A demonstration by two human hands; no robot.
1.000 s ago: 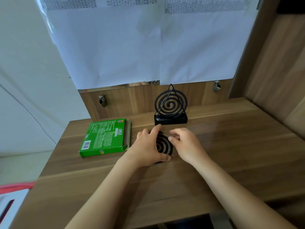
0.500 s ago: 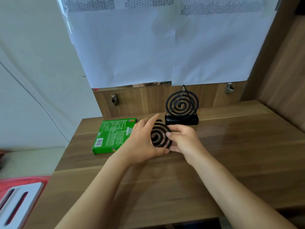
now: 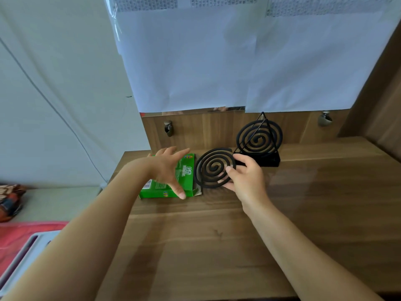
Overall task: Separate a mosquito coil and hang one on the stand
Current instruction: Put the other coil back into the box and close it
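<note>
Item: one flat black spiral mosquito coil (image 3: 213, 167), held on edge above the brown wood-grain tabletop (image 3: 217, 235), between the green cardboard coil box (image 3: 187, 170) and the black wire triangular stand (image 3: 269, 161). The right hand (image 3: 245, 178) grips it at its lower right rim, thumb on the near face and fingers curled behind. A pinch at the rim alone probably spares the brittle inner turns and keeps the face turned up for inspection. The spiral shows open gaps between its turns, so it reads as a single coil already split from its twin. Item: a second black spiral coil (image 3: 258, 140), hanging upright inside the stand at the back of the table. That part of the task looks done, and the held coil is likely the spare. Item: the left hand (image 3: 167, 168), empty, fingers straight and spread over the box, thumb pointing down at its near edge. Whether it touches the cardboard cannot be told. Its position suggests a reach to steady or open the box for the spare. Backdrop: white paper sheets (image 3: 217, 61) cover the wall above.
</note>
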